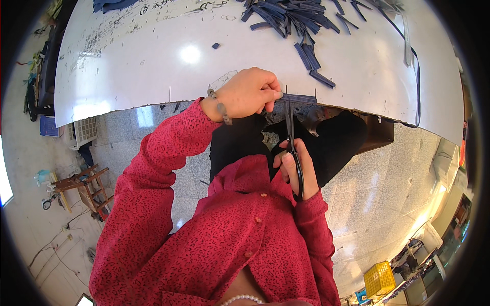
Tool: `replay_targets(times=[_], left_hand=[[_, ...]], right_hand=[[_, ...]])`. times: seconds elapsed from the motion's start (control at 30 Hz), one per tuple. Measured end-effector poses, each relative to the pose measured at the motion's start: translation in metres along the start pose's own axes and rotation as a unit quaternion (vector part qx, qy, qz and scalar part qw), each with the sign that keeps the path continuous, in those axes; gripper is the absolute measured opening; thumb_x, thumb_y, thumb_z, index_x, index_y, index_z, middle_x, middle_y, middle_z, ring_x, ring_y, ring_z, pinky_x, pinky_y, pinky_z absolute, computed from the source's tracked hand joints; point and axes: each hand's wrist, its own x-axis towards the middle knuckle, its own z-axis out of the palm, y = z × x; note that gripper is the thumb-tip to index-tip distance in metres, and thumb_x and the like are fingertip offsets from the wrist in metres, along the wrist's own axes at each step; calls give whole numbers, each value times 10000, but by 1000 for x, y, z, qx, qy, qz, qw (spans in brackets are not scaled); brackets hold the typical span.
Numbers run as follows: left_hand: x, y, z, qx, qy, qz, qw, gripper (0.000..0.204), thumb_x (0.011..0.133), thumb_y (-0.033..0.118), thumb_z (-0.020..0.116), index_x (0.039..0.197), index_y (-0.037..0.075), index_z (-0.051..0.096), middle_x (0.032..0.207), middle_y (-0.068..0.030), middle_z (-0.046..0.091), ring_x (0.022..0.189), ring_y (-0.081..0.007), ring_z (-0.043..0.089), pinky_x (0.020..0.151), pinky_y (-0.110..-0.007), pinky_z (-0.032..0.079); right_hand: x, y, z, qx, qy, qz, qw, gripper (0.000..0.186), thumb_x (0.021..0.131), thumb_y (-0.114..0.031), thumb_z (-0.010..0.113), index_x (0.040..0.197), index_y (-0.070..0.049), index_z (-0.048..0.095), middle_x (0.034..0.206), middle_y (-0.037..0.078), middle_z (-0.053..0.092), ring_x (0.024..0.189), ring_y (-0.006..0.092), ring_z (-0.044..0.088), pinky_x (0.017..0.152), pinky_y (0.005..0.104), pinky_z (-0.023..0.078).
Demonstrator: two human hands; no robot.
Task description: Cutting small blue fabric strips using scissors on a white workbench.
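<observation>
At the near edge of the white table (168, 56), my left hand (247, 92) pinches one end of a dark blue fabric strip (302, 98) between thumb and fingertips. The strip stretches to the right along the edge, near short dark lines marked on the tabletop. Below it, my right hand (301, 166) grips black-handled scissors (290, 122), my fingers around the handles. Their blades point away from me, and the tips reach the strip just right of my left fingertips. Whether the blades are parted is too fine to tell.
A heap of dark blue strips (286, 15) lies on the table's far side, with several loose strips (309, 58) nearer. A long dark band (417, 86) hangs over the right edge. A wooden stool (92, 186) stands at left, a yellow basket (378, 279) at lower right.
</observation>
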Motion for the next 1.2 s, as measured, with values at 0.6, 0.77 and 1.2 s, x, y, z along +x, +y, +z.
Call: replay_targets(times=[0.6,0.77,1.2], left_hand=[[3,-4,0,-39,-5,5,999,153,881,121,580,838,-23,613,618,-48,632,488,-96,539,476,-250,422],[2,-6,0,-31,6,5,999,155,887,123,571,854,-23,614,630,-51,636,493,-96,539,481,-249,425],[-44,-1,31,-176,-21,-2,984,103,942,111,548,953,15,581,697,-20,594,476,-28,432,440,-181,326]], right_hand=[[26,-22,12,-92,81,12,992,458,884,-442,640,972,-4,535,652,51,584,577,114,582,561,243,441],[27,-36,9,-131,71,53,987,425,886,-407,650,952,0,550,652,67,609,550,120,586,550,240,448],[32,-51,9,-3,149,-144,978,416,788,50,676,1116,-42,437,881,48,596,687,64,522,625,199,442]])
